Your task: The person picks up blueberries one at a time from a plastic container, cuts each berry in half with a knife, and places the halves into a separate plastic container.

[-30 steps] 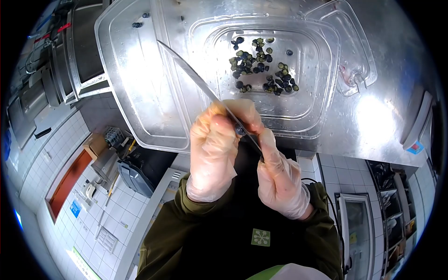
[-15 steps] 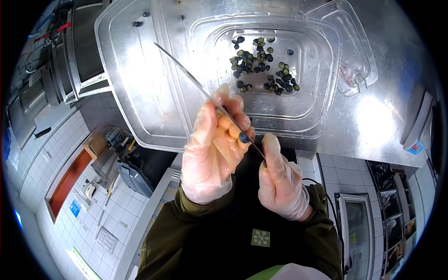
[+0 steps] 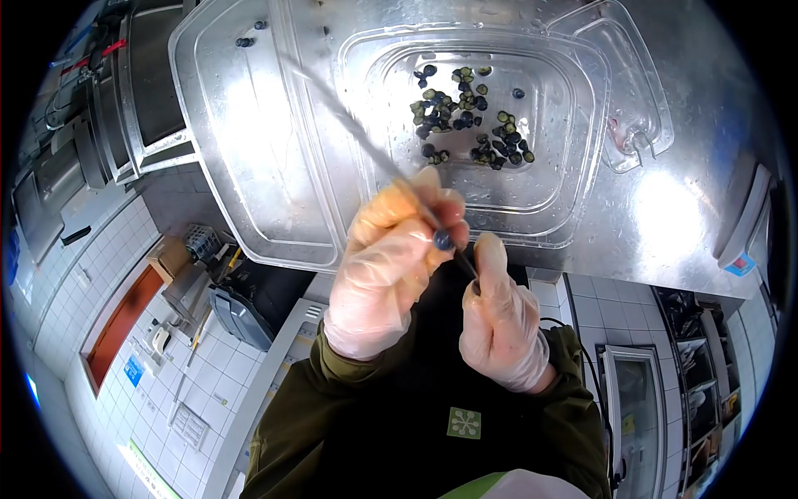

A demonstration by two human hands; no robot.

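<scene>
My right hand (image 3: 505,324), in a clear glove, is closed round the handle end of a long thin knife (image 3: 349,125). Its blade slants up and left across my left hand and out over the containers, blurred towards the tip. My gloved left hand (image 3: 382,258) has its fingers curled in a pinch, with a dark blueberry (image 3: 442,240) at the fingertips against the blade. Beyond the hands, a clear plastic container (image 3: 565,200) holds cut blueberries (image 3: 457,108) with green faces showing, among whole-looking dark ones.
A second clear container (image 3: 266,183) stands to the left, with a few blueberries (image 3: 244,41) near its far end. A smaller clear lidded piece (image 3: 644,91) lies to the right on the steel counter (image 3: 665,233). A dark bin (image 3: 241,316) is on the floor at lower left.
My left hand has gone from fingers opened palm-up to a closed pinch, moving slightly right. The blueberry and blade have shifted a little right; my right hand has barely moved.
</scene>
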